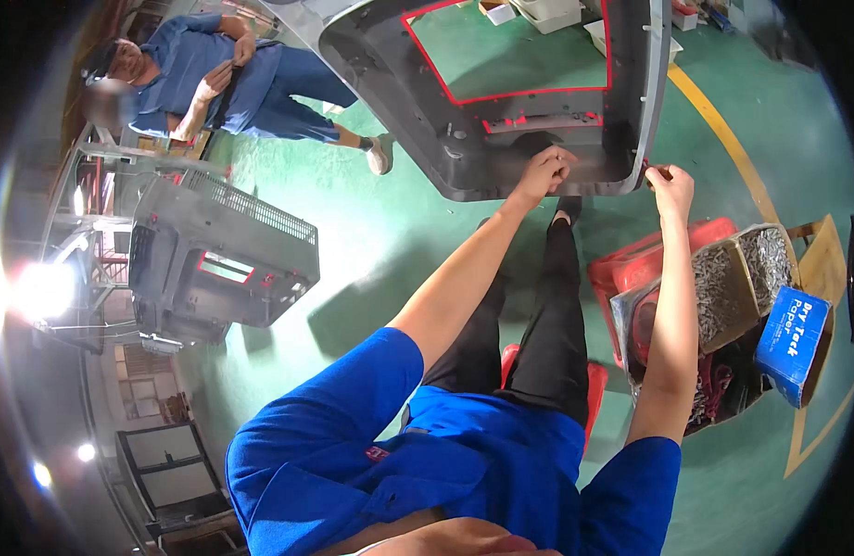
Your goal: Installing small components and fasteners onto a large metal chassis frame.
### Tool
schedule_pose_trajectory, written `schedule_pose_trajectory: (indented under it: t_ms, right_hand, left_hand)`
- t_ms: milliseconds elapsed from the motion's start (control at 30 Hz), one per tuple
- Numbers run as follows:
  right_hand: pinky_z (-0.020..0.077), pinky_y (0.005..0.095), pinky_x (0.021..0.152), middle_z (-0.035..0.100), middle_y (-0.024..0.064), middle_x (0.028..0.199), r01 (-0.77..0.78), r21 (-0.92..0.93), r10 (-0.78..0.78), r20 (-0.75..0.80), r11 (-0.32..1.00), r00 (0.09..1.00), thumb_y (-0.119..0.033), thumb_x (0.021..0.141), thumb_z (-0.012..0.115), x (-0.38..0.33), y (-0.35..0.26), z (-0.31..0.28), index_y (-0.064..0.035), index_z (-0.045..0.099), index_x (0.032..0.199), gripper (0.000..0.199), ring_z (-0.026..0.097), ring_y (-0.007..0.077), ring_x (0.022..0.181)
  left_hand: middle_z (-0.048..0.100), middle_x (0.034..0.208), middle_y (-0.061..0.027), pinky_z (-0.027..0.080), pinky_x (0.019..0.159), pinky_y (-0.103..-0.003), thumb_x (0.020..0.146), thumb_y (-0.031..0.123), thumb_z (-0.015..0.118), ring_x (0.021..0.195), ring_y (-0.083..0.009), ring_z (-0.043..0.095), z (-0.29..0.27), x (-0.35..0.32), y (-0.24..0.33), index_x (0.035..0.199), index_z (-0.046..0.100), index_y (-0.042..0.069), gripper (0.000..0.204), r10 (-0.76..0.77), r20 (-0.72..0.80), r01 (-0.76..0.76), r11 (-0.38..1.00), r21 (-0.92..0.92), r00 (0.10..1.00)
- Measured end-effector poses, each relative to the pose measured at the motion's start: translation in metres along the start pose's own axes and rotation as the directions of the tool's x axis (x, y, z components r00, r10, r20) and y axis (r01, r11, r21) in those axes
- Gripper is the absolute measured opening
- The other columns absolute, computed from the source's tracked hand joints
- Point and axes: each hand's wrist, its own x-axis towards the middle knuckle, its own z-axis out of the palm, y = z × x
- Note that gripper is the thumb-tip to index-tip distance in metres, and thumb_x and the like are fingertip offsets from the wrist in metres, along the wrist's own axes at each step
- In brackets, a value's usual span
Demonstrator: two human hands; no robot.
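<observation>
A large dark grey moulded panel (427, 139) hangs in front of me, with a rectangular opening edged in red and a smaller slot with red bits below it. My left hand (545, 174) is over the panel's lower inner side, its fingers curled together; whatever they hold, if anything, is too small to make out. At the panel's lower right edge, my right hand (670, 190) has its thumb and fingers pinched. A tiny dark red bit shows at those fingertips, and its kind cannot be made out.
Close to my right forearm stand boxes of small metal fasteners (719, 292), a blue cardboard box (795, 345) and a red stool (640, 255). Another grey panel (225, 255) hangs on a frame at left. A co-worker in blue (227, 79) stands at the far left.
</observation>
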Motion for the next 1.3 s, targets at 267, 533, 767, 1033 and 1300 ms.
schedule_pose_trajectory:
  t_ms: [267, 533, 767, 1033, 1300]
  right_hand:
    - [0.0485, 0.0408, 0.068, 0.065, 0.0170, 0.076, 0.243, -0.423, -0.261, 0.016, 0.873, 0.965, -0.015, 0.069, 0.068, -0.036, -0.056, -0.013, -0.0002, 0.065, 0.076, 0.016, 0.063, 0.0352, 0.073]
    - [0.0510, 0.0295, 0.053, 0.066, 0.0136, 0.073, 0.208, -0.238, -0.231, -0.072, 0.949, 0.970, -0.003, 0.075, 0.064, -0.053, -0.017, -0.026, 0.0037, 0.060, 0.081, 0.010, 0.064, 0.0199, 0.060]
    - [0.0477, 0.0307, 0.065, 0.064, 0.0099, 0.077, 0.230, -0.128, -0.258, -0.289, 0.965, 0.922, -0.022, 0.087, 0.062, -0.090, -0.066, -0.064, 0.0003, 0.058, 0.094, 0.024, 0.061, 0.0194, 0.065]
    - [0.0464, 0.0445, 0.072, 0.059, 0.0212, 0.084, 0.568, -0.325, -0.417, 0.429, 0.756, 0.801, -0.010, 0.081, 0.054, -0.128, -0.092, 0.000, 0.0005, 0.062, 0.085, 0.014, 0.059, 0.0373, 0.081]
    - [0.0468, 0.0393, 0.058, 0.058, 0.0152, 0.057, 0.317, -0.123, -0.232, 0.449, 0.941, 0.863, -0.015, 0.073, 0.061, -0.121, -0.092, 0.010, -0.0014, 0.058, 0.061, 0.018, 0.060, 0.0323, 0.058]
  left_hand:
    - [0.057, 0.078, -0.0037, 0.028, 0.045, -0.020, 0.088, 0.010, 0.047, 0.052, -0.0034, 0.034, 0.008, -0.038, -0.013, 0.107, 0.053, 0.001, 0.022, 0.076, 0.004, -0.077, 0.996, 0.046, 0.997]
    - [0.062, 0.072, -0.0077, 0.032, 0.044, -0.020, 0.091, 0.017, 0.046, 0.050, -0.0044, 0.037, 0.034, -0.068, -0.010, 0.096, 0.055, 0.000, 0.020, 0.108, 0.034, -0.109, 0.993, 0.035, 0.994]
    - [0.059, 0.070, -0.0066, 0.029, 0.043, -0.019, 0.094, 0.021, 0.048, 0.048, -0.0033, 0.035, 0.052, -0.088, -0.004, 0.100, 0.056, -0.001, 0.023, 0.073, 0.062, -0.074, 0.997, 0.019, 0.995]
    - [0.053, 0.072, 0.0004, 0.027, 0.044, -0.020, 0.093, 0.018, 0.053, 0.052, -0.0024, 0.035, 0.057, -0.099, 0.003, 0.124, 0.048, 0.002, 0.035, 0.105, 0.181, -0.091, 0.992, -0.086, 0.978]
    - [0.051, 0.074, 0.0037, 0.028, 0.047, -0.020, 0.089, 0.014, 0.053, 0.055, -0.0026, 0.037, 0.064, -0.103, 0.007, 0.126, 0.047, 0.005, 0.039, 0.079, 0.265, -0.095, 0.994, 0.049, 0.961]
